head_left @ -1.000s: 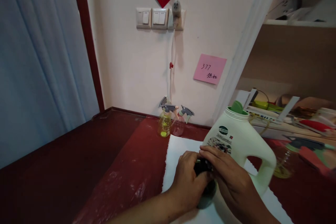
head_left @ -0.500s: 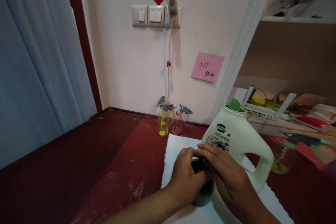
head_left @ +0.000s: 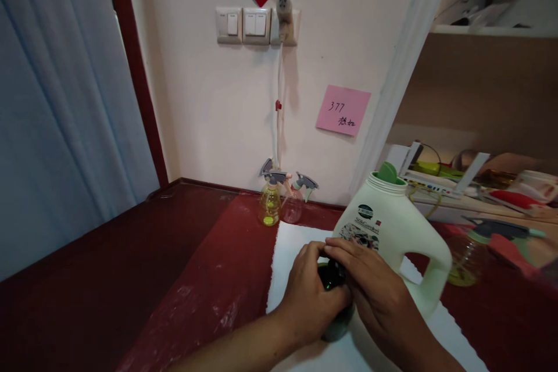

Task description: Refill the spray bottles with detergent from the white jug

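Observation:
Both hands meet over a small dark green bottle [head_left: 335,296] standing on a white sheet [head_left: 290,256]. My left hand [head_left: 311,296] wraps round the bottle's body. My right hand [head_left: 370,285] is closed on its dark top, fingers pinched over it. Right behind my hands stands a large white jug [head_left: 401,238] with a handle and an open mouth showing a green spout.
Two small spray bottles, one yellow [head_left: 270,200] and one clear [head_left: 294,200], stand against the wall. Another spray bottle [head_left: 488,244] lies at the right near a cluttered shelf [head_left: 479,192]. Dark red tabletop [head_left: 174,256] spreads to the left, beside a pale curtain.
The view has drifted slightly right and down. My hands stay on the dark bottle with only small finger movement at its top.

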Available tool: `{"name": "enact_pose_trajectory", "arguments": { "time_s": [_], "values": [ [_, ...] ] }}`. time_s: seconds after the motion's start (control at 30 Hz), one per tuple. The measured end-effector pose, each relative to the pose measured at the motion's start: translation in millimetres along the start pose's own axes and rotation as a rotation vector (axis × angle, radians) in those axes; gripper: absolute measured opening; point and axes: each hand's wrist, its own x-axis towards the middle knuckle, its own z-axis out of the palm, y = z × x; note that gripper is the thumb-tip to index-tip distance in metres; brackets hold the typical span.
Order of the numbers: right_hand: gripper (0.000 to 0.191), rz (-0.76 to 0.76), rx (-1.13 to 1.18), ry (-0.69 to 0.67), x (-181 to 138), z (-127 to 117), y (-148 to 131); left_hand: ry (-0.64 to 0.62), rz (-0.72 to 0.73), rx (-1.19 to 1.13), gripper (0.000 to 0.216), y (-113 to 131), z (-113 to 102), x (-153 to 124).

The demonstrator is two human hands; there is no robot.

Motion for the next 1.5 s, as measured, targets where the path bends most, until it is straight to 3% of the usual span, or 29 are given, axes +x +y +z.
{"name": "enact_pose_trajectory", "arguments": {
  "time_s": [0.2, 0.43, 0.57, 0.77, 1.1, 1.3, 1.5],
  "values": [
    [0.044, -0.003, -0.01, 0.003, 1, -1, -1, 0.03, 0.027, -0.01, 0.027, -11, -1, 1],
    [0.04, -0.035, -0.03, 0.006, 1, -1, 1, -0.114, 0.146, -0.082, 0.017, -7, -6, -6],
    [0.039, -0.055, -0.065, -0.017, 2, -2, 0, -0.027, 0.056, -0.03, 0.038, -3, -2, -4],
    [0.042, -0.056, -0.082, -0.033, 3, -3, -1, 0.046, 0.024, -0.016, 0.026, -8, 1, 2],
    [0.042, -0.045, -0.067, 0.006, 2, -1, -1, -0.11, 0.146, -0.096, 0.021, -8, -6, -3],
    [0.043, -0.053, -0.098, -0.029, 3, -2, -2, 0.015, 0.031, -0.042, 0.032, -8, 1, -1],
    [0.042, -0.046, -0.084, -0.039, 2, -2, -2, 0.028, 0.055, -0.061, 0.019, -11, 0, -1]
  ]
}}
